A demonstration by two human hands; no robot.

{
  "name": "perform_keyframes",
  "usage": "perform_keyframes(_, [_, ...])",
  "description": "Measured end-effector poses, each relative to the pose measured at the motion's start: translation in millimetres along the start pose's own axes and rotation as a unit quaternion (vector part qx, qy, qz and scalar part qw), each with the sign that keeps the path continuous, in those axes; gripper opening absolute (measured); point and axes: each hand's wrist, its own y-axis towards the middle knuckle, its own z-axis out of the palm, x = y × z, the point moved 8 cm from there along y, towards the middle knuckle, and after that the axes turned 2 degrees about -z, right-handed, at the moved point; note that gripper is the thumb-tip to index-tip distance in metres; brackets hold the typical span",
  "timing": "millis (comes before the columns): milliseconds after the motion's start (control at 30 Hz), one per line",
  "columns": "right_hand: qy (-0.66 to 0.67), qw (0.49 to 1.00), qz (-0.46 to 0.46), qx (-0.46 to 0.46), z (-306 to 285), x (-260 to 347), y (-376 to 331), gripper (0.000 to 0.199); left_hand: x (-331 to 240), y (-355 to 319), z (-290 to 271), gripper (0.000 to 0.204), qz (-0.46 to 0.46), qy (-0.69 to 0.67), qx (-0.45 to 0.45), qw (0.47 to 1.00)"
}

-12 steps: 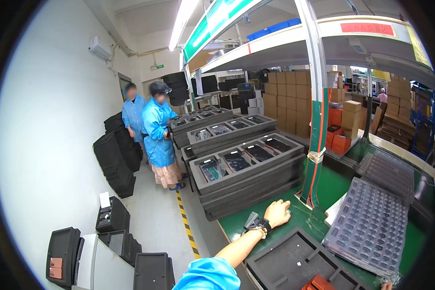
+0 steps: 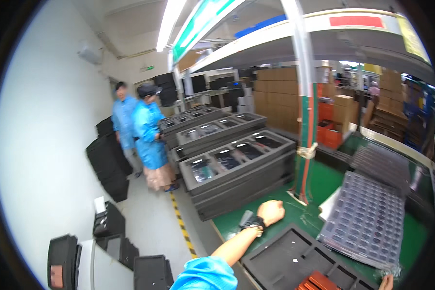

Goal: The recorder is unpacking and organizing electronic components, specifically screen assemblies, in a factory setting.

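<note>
the left hand [image 2: 270, 211] is hovering over or resting on the green bench [image 2: 325, 180], loosely curled; whether it is gripping anything, i cannot tell. the right hand [image 2: 387, 282] is barely showing at the near right, beside the near corner of the clear plastic pocket tray [image 2: 365, 220], its hold unclear. this tray is lying on the bench's right; handling it well is likely calling for level support, since thin plastic may be flexing. a dark foam tray [image 2: 275, 256] with orange-red blocks [image 2: 321, 281] is lying between the hands; the upright post [image 2: 308, 116] is standing in the way beyond. stacked foam trays [image 2: 241, 186] are standing farther left, two people in blue [image 2: 147, 128] beside them.
</note>
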Motion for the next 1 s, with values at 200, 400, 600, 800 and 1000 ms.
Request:
perform_keyframes(200, [-0.093,0.988,0.066,-0.102,-39,-3,7,0.029,-7,-9,-22,0.025,0.006,-0.013,-0.080,0.997])
perform_keyframes(400, [-0.001,0.957,0.096,-0.274,-108,-92,-6,0.039,30,-10,-19,0.021,0.039,-0.072,-0.106,0.991])
perform_keyframes(600, [-0.026,0.928,0.247,-0.279,-131,-148,-32,0.035,22,-3,-22,0.024,-0.002,-0.120,-0.147,0.982])
perform_keyframes(800, [-0.207,0.941,0.180,-0.195,-102,-123,-9,0.030,3,-17,-39,0.032,-0.008,-0.111,-0.154,0.982])
perform_keyframes(1000, [-0.173,0.956,0.132,-0.200,-101,-108,-25,0.026,3,-14,-37,0.024,0.159,-0.110,-0.156,0.969])
